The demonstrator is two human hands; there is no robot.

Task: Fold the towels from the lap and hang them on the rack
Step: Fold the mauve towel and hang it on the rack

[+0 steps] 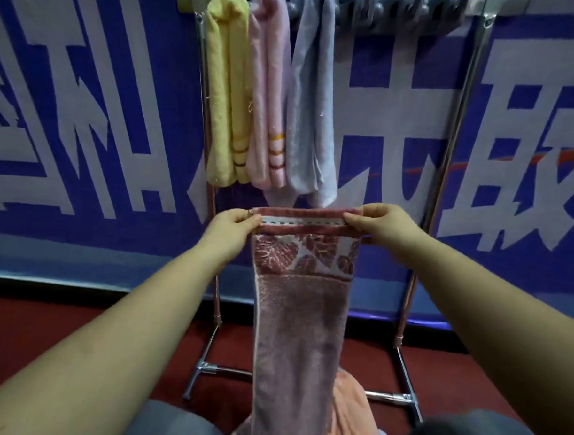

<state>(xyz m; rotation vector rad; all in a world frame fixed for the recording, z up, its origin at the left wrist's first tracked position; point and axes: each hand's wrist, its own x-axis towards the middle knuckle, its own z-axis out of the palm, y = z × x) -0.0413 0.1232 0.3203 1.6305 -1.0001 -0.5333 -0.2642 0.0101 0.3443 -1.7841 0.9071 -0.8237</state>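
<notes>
Left hand (233,227) pinches the left top corner of the pink patterned towel (301,319); right hand (377,221) pinches the right corner. The towel hangs lengthwise toward the lap, over an orange towel (350,410). Behind, the rack (487,7) carries yellow (228,97), pale pink (271,95) and grey (312,99) towels.

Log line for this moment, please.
left hand: pinches pink patterned towel top edge | right hand: pinches same | rack: yellow, pink, grey towels | lap: orange towel
</notes>
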